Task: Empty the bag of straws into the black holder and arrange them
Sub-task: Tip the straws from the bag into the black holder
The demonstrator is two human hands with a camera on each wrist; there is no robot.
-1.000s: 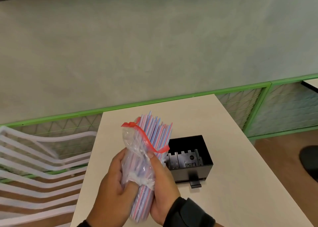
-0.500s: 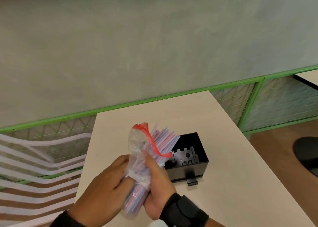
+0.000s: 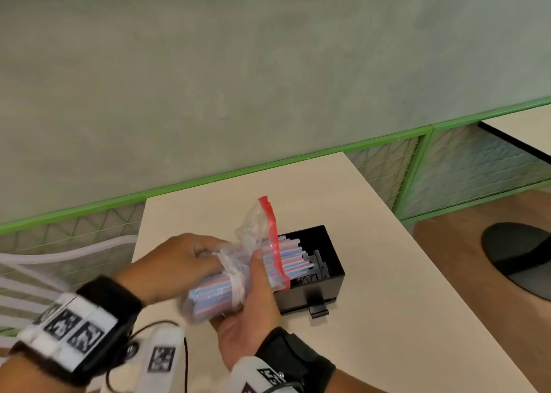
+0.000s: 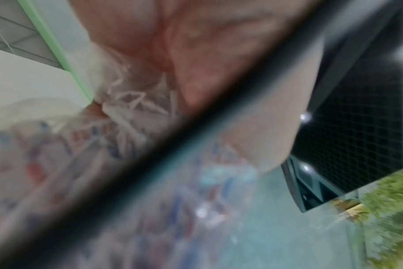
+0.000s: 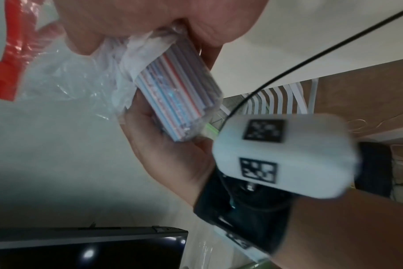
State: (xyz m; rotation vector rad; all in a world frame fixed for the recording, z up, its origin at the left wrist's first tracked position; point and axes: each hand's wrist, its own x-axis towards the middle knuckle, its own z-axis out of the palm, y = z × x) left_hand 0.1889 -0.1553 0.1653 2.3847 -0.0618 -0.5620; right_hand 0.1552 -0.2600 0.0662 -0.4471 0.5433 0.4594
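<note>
A clear zip bag (image 3: 253,231) with a red strip lies nearly level above the table, its mouth turned right. Striped red, blue and white straws (image 3: 293,255) poke out of it over the open black holder (image 3: 328,282). My left hand (image 3: 205,255) grips the bunched plastic from above. My right hand (image 3: 253,276) cups the bundle from below, thumb up against the bag. The right wrist view shows the straws (image 5: 177,94), the bag (image 5: 58,78), the left hand (image 5: 168,154) and the holder (image 5: 81,245). The left wrist view is blurred: crumpled bag (image 4: 131,102) under my fingers (image 4: 196,54).
The holder stands mid-table on a beige table (image 3: 387,318) with bare surface to its right. A white slatted chair (image 3: 44,261) is at the left, a green mesh railing (image 3: 298,160) runs behind, and a second table (image 3: 521,127) is at the far right.
The bundle has tipped from upright to nearly level, its open end now over the holder. My left hand has moved from the bag's lower part to on top of it.
</note>
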